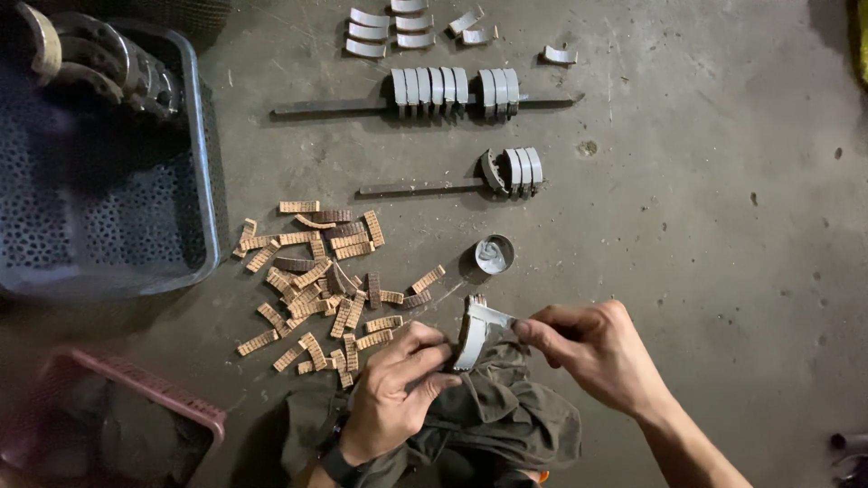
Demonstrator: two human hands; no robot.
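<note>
I am holding a curved grey brake shoe [471, 336] over the concrete floor [705, 226], just below the small round tin [494, 255]. My left hand [393, 393] is gripping the shoe's lower edge, fingers [425, 348] closed around it. My right hand [592, 348] is pinching a thin strip at the shoe's top, fingers tight together. Left of the tin, a heap of brown lining pieces [321, 285] is lying. Above the tin, 2 bars [425, 104] are carrying more grey shoes.
</note>
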